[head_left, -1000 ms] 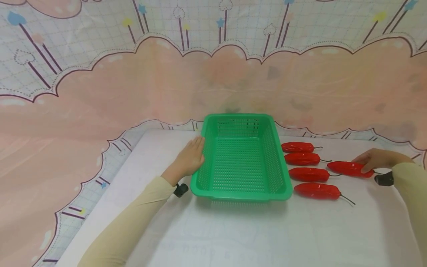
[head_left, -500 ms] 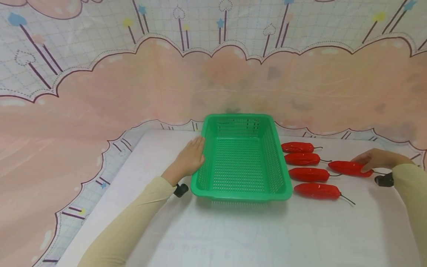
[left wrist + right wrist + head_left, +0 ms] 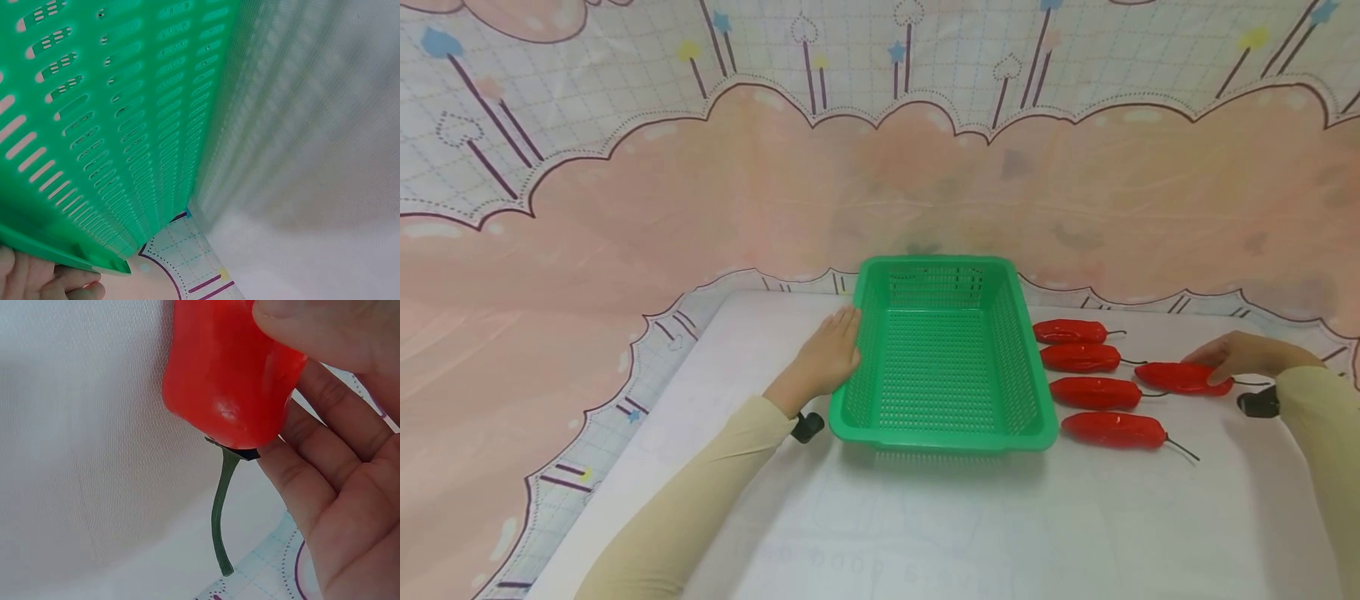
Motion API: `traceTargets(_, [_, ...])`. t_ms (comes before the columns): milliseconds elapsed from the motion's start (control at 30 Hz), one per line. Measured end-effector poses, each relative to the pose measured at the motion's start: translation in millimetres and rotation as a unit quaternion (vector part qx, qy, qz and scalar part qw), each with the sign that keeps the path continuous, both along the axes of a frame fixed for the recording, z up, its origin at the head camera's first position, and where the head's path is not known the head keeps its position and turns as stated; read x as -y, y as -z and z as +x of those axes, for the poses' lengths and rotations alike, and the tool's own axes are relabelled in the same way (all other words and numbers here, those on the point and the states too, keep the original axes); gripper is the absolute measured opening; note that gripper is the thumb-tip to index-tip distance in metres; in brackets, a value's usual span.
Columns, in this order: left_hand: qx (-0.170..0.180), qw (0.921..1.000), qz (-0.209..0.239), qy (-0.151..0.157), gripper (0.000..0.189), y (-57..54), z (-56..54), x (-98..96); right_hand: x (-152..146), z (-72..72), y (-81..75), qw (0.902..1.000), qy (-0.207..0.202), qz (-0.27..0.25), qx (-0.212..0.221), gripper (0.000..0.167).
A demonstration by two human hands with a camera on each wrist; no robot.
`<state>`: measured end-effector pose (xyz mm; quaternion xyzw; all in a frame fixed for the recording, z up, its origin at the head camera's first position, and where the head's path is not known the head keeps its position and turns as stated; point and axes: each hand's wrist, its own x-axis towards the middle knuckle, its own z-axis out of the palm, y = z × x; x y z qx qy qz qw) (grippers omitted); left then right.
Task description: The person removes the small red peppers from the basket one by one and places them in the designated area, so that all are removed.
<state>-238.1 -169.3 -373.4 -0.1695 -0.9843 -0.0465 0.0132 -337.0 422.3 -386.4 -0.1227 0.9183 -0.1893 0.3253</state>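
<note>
My right hand pinches a red chili pepper near its stem end, thumb on the near side and fingers behind. In the right wrist view the pepper hangs over the white surface, its green stem pointing away from its body. A green plastic basket with slotted walls stands mid-table. Against its left rim rests my left hand, fingers fairly straight and together. In the left wrist view the fingers lie along the basket's rim. Several more red chili peppers lie in a column right of the basket.
A white cloth covers the table. Behind it hangs a patterned pink and white cloth, which also drops along the left edge. Small black wrist cameras sit under both wrists.
My right hand shifts slightly left with the pepper in its grip. My left hand, the basket and the other peppers stay where they were.
</note>
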Motion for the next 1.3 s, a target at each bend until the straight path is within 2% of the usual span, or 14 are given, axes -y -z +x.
traceTargets(233, [0.000, 1.0000, 0.001, 0.000, 0.060, -0.3, -0.2, -1.2, -6, 1.7, 1.3, 0.9993, -0.012, 0.003, -0.034, 0.062])
traceTargets(533, [0.003, 1.0000, 0.005, 0.000, 0.060, 0.9, -0.9, -1.9, -11, 11.3, -1.5, 0.9979, -0.003, -0.011, -0.064, 0.072])
traceTargets(733, [-0.004, 1.0000, 0.007, 0.002, 0.060, 2.7, -1.3, -2.2, -17, 18.3, -3.6, 0.9943, -0.016, -0.028, -0.101, 0.067])
traceTargets(1033, [-0.002, 1.0000, 0.007, -0.002, 0.060, 1.8, -1.6, -1.7, -23, 26.4, -1.3, 0.9849, -0.012, -0.061, -0.161, 0.059])
traceTargets(1300, [0.009, 0.9998, 0.012, -0.011, 0.061, 0.9, -1.9, -1.8, -13, 40.9, -14.1, 0.9823, 0.029, -0.098, -0.157, 0.057])
